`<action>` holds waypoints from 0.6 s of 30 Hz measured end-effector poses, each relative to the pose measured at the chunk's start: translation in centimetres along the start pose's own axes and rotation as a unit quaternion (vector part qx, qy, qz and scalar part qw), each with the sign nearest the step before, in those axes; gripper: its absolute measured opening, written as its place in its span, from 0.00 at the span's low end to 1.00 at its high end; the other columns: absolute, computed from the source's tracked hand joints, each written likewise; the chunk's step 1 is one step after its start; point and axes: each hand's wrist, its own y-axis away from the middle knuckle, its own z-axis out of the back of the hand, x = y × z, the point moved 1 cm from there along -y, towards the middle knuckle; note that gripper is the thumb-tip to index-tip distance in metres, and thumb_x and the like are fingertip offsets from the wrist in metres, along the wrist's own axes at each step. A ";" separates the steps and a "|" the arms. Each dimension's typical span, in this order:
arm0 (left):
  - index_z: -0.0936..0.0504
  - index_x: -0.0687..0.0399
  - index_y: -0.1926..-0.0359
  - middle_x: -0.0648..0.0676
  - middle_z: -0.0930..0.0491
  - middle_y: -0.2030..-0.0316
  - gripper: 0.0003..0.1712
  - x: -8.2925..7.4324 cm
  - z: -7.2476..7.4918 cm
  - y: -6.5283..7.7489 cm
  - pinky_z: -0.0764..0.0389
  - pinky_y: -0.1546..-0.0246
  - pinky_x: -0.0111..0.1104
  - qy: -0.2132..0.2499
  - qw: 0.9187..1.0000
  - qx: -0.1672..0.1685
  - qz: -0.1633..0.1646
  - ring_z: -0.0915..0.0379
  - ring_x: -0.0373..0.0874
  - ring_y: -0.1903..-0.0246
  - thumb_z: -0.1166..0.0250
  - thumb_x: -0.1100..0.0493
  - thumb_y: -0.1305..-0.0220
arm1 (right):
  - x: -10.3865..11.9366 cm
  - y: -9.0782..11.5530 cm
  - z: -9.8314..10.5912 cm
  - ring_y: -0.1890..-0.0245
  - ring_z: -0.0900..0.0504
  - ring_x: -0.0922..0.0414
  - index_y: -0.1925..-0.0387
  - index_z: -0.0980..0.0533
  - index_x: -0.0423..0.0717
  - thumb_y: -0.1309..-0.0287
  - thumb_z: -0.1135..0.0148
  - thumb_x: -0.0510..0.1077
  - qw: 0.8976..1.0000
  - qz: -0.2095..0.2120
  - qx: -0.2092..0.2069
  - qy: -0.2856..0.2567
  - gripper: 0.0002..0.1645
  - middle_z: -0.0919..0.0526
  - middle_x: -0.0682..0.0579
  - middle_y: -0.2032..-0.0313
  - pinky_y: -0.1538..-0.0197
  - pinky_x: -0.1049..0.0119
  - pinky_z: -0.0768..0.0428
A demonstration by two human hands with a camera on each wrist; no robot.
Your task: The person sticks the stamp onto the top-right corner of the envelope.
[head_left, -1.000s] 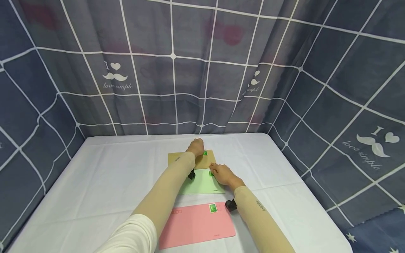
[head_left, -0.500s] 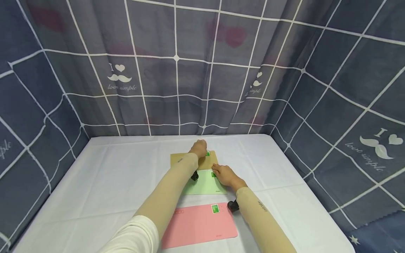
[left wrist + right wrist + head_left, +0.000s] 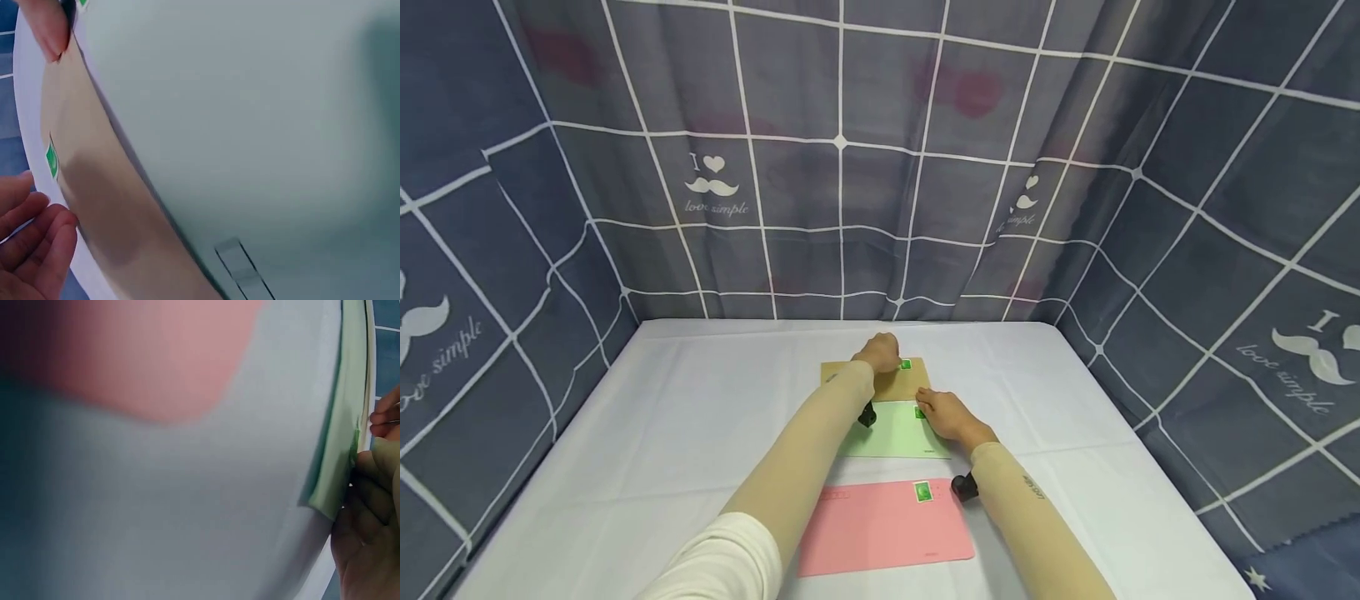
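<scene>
A brown envelope (image 3: 904,385) with a green stamp lies farthest back on the white table. Just in front of it lies a pale green envelope (image 3: 895,437), and their long edges nearly meet. My left hand (image 3: 880,353) is at the brown envelope's far edge, beside its stamp. In the left wrist view the left hand's bent fingers (image 3: 47,237) come right up to that edge. My right hand (image 3: 951,415) lies over the right end of the green envelope, partly covering its stamp. Its fingertips reach the brown envelope's near right corner.
Nearest the body lies a pink envelope (image 3: 887,529) with a green stamp, partly under the left forearm. Black wrist cameras (image 3: 964,487) hang below both sleeves. A dark checked curtain (image 3: 790,183) encloses the back and sides of the white table (image 3: 715,400).
The head view has turned slightly left, so everything shifts right in it. Both hands and all three envelopes keep their places relative to one another.
</scene>
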 end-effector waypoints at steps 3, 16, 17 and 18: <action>0.17 0.58 0.52 0.54 0.17 0.52 0.13 0.2 0.6 0.1 0.18 0.52 0.43 0.007 1.000 0.003 0.005 0.20 0.47 0.56 0.38 0.55 0.31 | -0.4 -0.4 0.2 0.28 0.34 0.43 0.32 0.31 0.37 0.23 0.52 0.44 1.000 0.008 0.002 0.011 0.25 0.32 0.41 0.29 0.26 0.49 0.35; 0.17 0.57 0.46 0.54 0.17 0.46 0.18 -0.3 1.5 -0.4 0.19 0.46 0.43 -0.017 1.000 -0.007 -0.015 0.20 0.48 0.49 0.42 0.51 0.28 | -3.4 -0.9 0.9 0.28 0.34 0.39 0.34 0.29 0.36 0.24 0.50 0.44 0.999 0.020 -0.012 0.023 0.24 0.30 0.37 0.31 0.27 0.46 0.36; 0.17 0.57 0.46 0.55 0.18 0.46 0.19 -0.4 1.5 -0.4 0.19 0.46 0.43 -0.020 1.000 -0.005 -0.018 0.20 0.48 0.48 0.42 0.51 0.27 | -3.7 -0.8 1.0 0.28 0.35 0.40 0.33 0.29 0.36 0.24 0.51 0.44 1.000 0.016 -0.010 0.019 0.25 0.30 0.37 0.31 0.26 0.46 0.36; 0.18 0.57 0.45 0.55 0.17 0.46 0.19 -0.5 1.5 -0.4 0.19 0.46 0.43 -0.025 0.999 -0.005 -0.022 0.20 0.49 0.47 0.43 0.51 0.26 | -3.9 -0.6 1.2 0.28 0.35 0.39 0.33 0.30 0.35 0.24 0.51 0.44 1.000 0.017 -0.011 0.022 0.25 0.30 0.37 0.31 0.27 0.46 0.36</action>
